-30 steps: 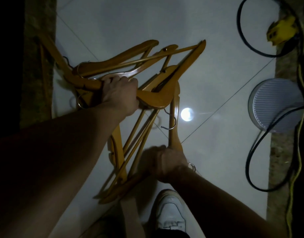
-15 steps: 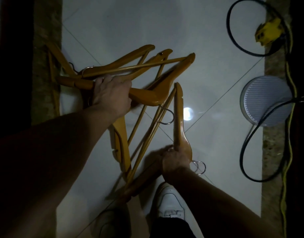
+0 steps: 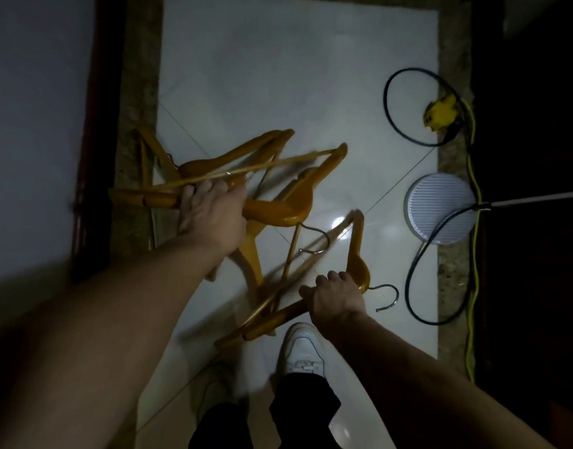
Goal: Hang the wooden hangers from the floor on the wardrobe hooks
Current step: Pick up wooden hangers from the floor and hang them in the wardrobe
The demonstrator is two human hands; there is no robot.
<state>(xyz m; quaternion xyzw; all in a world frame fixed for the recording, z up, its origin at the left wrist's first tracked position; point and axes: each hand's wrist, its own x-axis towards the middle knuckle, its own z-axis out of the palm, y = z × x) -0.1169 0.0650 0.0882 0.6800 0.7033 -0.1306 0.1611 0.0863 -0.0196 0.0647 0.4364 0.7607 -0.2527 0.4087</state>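
The pale tiled floor [image 3: 278,76] fills the middle of the view, edged by speckled stone strips [image 3: 139,92] on both sides. Over its left half a bunch of hangers [image 3: 278,209] fans out, arms and bars crossing at odd angles, one end reaching over the left strip. Whether any tip still touches the tiles cannot be told.

The left hand [image 3: 210,215] grips the bunch where several necks meet, fingers curled over the wood and knuckles up. The right hand [image 3: 335,294], lower and nearer the body, has its fingers wrapped round one hanger [image 3: 356,254] just beside the neck. That hanger's far arm points up and away, and its near arm runs down-left under the bunch's lower bars (this part is blurred).

A round ribbed disc [image 3: 440,209] lies at the floor's right edge, with a black cable [image 3: 408,124] looping above it and across it. A white shoe [image 3: 303,351] stands on the tiles below the right hand. A yellow plug [image 3: 439,111] sits on the right strip, and a yellow cord [image 3: 471,254] trails down from it. The held hanger's metal hook [image 3: 387,296] juts out right of the right hand, clear of the cable.
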